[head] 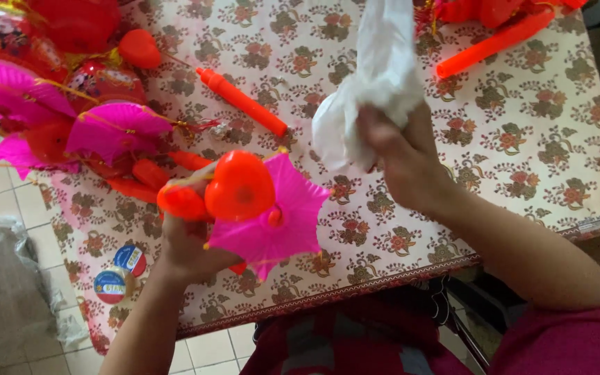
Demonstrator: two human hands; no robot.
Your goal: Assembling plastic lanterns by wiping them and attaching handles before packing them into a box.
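The left hand (187, 244) is closed from below around a pink paper lantern (272, 212) with an orange heart-shaped plastic piece (239, 185) on top, fingers wrapped round its orange handle end; the right hand (403, 154) is clenched on a bunched white plastic bag (376, 76), which rises from the fist toward the far edge of the table (522, 139). The lantern is held above the near edge of the table, left of its middle; the bag is above the middle of the table.

The lantern looks light and fragile; its pleated paper would crush or tear under a squeeze, so the stiff orange plastic is the safer place to hold, as the left hand does now. Its flat star of paper faces up toward the camera; its long axis seems to run from the orange end at the left to the pink tips at the right, though the lower part is hidden by the hand. The bag looks thin, soft and rather slippery; it can be taken anywhere; its long axis runs near-to-far.

More pink and red lanterns (116, 128) are heaped at the far left corner; an orange stick (241, 101) lies slanted beside them; two round tape rolls (121, 272) sit near the near left corner.
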